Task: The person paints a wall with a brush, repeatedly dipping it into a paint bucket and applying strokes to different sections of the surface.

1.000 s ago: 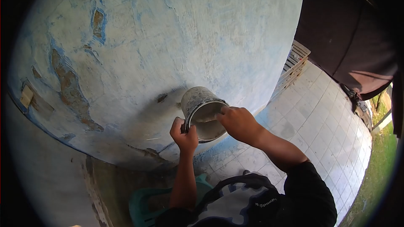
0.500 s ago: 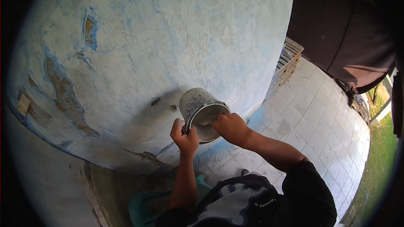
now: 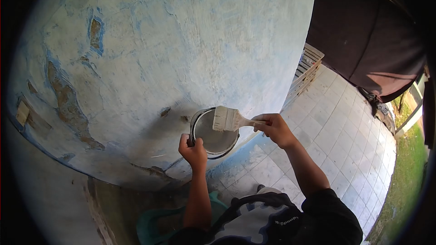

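At centre frame, the right hand (image 3: 271, 128), fingers closed on the paintbrush (image 3: 230, 120), has lifted it from the paint can (image 3: 212, 132), which the left hand (image 3: 193, 149) still grips by its rim, so the brush appears loaded.

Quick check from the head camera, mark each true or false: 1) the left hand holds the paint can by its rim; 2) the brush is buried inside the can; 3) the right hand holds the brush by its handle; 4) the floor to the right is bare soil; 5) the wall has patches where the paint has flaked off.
1) True: the left hand has its grip on the rim of the paint can.
2) False: the brush is out, its bristles over the can's opening.
3) True: the right hand grips the handle.
4) False: it is a tiled floor.
5) True: the wall shows brown flaked patches at left.
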The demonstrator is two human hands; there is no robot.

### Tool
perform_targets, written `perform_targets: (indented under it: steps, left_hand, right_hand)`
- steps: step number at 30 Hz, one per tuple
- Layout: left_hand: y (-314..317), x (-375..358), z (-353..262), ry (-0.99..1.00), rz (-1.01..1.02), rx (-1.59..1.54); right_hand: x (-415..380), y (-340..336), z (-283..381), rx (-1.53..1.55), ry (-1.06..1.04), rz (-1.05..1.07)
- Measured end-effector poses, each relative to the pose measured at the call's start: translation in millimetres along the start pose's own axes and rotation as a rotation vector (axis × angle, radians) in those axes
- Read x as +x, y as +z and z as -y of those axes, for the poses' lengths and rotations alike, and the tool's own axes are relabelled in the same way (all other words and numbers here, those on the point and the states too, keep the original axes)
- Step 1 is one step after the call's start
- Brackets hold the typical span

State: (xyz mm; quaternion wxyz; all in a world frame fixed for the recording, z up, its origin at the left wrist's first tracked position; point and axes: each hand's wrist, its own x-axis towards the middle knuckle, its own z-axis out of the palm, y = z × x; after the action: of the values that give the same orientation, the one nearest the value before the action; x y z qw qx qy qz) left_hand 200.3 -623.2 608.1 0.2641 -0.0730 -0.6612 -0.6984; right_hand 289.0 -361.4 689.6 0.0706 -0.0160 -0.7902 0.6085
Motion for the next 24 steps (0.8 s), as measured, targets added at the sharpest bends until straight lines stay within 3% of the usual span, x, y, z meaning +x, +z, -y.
perform_targets:
  steps: [1, 3, 6, 10, 15, 17, 24]
  left_hand:
    - [1, 0, 2, -0.038, -0.017, -0.028]
    - [2, 3, 3, -0.07, -0.035, -0.062]
    - [2, 4, 4, -0.088, -0.048, -0.08]
    - [1, 2, 8, -0.126, -0.08, -0.062]
    - [-6, -2, 4, -0.202, -0.113, -0.017]
    - [-12, -1, 3, -0.176, -0.134, 0.022]
    - [-24, 3, -15, -0.137, -0.181, 0.143]
  right_hand:
    - [1, -5, -5, 0.179, 0.124, 0.022]
    - [3, -10, -27, 0.31, 0.137, 0.071]
    - [3, -8, -43, 0.807, 0.218, 0.197]
    - [3, 3, -46, 0.892, 0.212, 0.355]
    - [27, 11, -53, 0.845, 0.28, 0.206]
    - [46, 15, -55, 0.525, 0.171, 0.078]
    - [128, 66, -113, 0.027, -0.09, -0.347]
